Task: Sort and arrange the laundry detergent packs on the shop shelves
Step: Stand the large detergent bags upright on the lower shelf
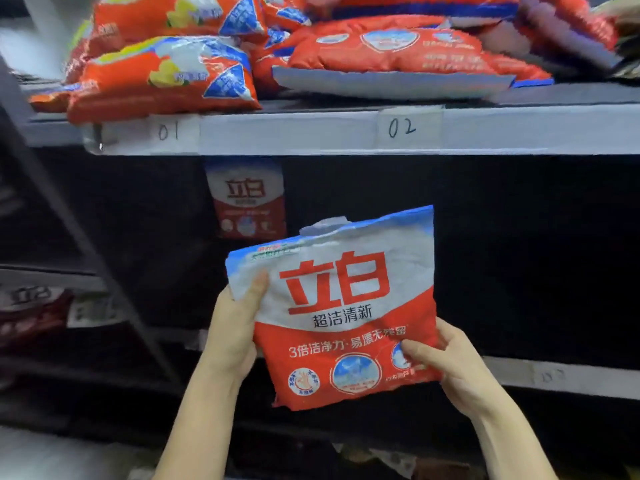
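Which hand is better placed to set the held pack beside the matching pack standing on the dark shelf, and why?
Left hand: it grips the held pack high on the side nearer the matching pack; the right hand pinches the lower corner.

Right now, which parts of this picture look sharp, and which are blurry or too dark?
Head view: the held detergent pack is sharp and well lit; the stacked packs on the upper shelf are smeared; the space beneath that shelf is nearly black.
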